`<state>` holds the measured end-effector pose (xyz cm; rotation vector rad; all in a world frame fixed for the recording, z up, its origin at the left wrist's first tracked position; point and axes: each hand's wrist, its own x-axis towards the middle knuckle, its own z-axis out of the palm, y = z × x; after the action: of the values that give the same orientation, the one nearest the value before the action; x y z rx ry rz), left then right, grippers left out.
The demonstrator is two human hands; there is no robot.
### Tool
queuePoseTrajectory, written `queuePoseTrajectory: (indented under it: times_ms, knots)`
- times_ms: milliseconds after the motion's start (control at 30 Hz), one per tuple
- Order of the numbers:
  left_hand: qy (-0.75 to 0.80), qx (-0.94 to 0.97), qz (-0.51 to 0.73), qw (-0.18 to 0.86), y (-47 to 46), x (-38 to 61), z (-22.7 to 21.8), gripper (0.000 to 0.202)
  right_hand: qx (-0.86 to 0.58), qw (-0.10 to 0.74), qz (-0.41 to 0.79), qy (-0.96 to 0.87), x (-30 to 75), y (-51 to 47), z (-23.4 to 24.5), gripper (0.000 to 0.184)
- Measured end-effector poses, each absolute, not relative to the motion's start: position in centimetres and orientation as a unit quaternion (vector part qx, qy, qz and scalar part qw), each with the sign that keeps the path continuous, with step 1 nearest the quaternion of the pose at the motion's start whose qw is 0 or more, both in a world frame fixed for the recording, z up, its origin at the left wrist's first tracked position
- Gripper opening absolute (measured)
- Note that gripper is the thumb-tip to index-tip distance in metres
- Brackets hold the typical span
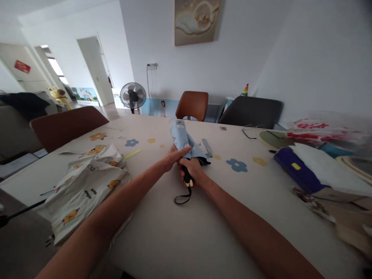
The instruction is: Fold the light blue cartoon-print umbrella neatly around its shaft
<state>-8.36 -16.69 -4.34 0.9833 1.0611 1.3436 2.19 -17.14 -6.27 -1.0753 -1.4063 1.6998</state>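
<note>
A folded light-blue umbrella (180, 133) with small printed figures lies at the middle of the table, pointing away from me. My left hand (173, 156) is closed around its blue cloth. Just below, my right hand (192, 169) grips the umbrella near the top of its black handle. The handle's gold-coloured end and a black wrist strap (183, 199) stick out toward me. On the right side a loose flap of cloth shows its dark underside. To the left lies a second umbrella (90, 186), cream with yellow duck prints, its cloth loose and crumpled over the table edge.
A yellow strip (132, 154) lies beside the cream umbrella. Past the blue one is a small clear-looking strip (206, 146). At the right are glasses (250, 133), a purple tissue box (299, 170) and a plastic bag (322, 128). Chairs (192, 104) stand around the table.
</note>
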Motion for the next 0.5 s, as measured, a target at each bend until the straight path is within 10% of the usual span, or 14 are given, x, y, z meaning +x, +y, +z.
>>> queuePoseTrajectory:
  times_ms: [500]
  knots:
    - [0.406,0.267,0.576,0.658,-15.6,-9.0,-4.8,0.017,-0.281,0.233,0.810,-0.459,2.5,-17.1,-6.5,0.039]
